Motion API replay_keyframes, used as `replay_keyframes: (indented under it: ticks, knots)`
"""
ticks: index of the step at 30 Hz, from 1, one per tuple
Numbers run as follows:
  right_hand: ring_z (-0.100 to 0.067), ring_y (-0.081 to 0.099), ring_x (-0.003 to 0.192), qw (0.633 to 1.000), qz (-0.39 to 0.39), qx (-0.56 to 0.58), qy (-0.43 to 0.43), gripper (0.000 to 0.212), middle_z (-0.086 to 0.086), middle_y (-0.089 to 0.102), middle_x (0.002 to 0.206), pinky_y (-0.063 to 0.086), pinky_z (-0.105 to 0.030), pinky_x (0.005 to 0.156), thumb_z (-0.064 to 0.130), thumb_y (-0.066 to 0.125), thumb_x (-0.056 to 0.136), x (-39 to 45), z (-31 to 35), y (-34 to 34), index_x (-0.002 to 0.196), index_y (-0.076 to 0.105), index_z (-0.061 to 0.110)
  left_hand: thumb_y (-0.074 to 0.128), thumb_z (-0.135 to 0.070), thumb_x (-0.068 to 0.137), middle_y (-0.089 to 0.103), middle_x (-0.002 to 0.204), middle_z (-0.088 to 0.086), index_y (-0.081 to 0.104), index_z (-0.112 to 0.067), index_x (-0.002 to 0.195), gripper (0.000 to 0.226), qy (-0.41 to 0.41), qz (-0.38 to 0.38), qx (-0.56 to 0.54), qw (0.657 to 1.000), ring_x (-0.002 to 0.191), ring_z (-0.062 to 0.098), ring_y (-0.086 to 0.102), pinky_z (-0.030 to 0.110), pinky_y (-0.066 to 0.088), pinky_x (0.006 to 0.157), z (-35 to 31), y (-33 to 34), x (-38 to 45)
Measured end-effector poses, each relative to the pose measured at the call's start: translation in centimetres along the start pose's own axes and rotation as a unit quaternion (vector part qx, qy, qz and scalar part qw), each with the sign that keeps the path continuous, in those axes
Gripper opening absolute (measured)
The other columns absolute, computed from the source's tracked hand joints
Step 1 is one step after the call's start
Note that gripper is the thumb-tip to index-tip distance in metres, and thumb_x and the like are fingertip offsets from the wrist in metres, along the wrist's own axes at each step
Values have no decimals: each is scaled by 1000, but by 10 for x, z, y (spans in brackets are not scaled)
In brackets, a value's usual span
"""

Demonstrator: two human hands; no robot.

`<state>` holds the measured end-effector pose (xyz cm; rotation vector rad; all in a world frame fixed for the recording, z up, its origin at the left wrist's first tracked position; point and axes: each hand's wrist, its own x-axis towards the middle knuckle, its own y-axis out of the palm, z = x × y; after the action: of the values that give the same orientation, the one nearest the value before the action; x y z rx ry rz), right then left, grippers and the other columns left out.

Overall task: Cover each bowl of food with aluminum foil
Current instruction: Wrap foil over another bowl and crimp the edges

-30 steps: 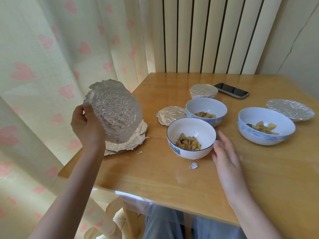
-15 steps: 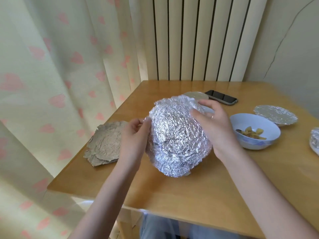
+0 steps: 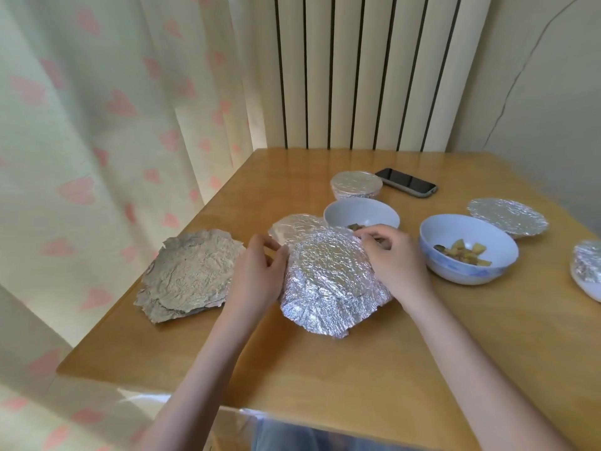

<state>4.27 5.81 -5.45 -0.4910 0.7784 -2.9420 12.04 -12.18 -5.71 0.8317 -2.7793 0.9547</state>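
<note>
A crinkled foil sheet lies draped over the near bowl, hiding it. My left hand pinches the sheet's left edge. My right hand holds its far right edge with curled fingers. Two white bowls with food stand uncovered: one behind the sheet, one to the right. A foil-covered bowl stands farther back, and another is cut off at the right edge.
A stack of dull foil sheets lies near the table's left edge. A smaller foil piece lies behind my left hand, another foil disc at the right. A black phone lies at the back. Curtain on the left.
My left hand brought the foil sheet over from the stack, my right hand joined it, and together they lowered it onto the near bowl.
</note>
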Motion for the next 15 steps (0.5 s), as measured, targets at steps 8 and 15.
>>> replay_keyframes:
  ticks: [8,15]
  knots:
    - [-9,47,54,996,-36,-69,-33,22,8,62,77,31,-24,48,18,50,94,3,0,-2,98,71,23,35,-68,86,47,130,-4,45,-15,136,73,176,5,63,982,127,15,37,27,26,104,-21,-9,-19]
    - [-1,44,53,998,-30,-58,-12,24,15,47,58,33,-12,47,19,52,93,-1,0,-9,102,74,22,30,-92,53,6,164,-1,4,-25,156,126,190,187,200,943,149,10,-1,26,-12,114,-30,9,-23]
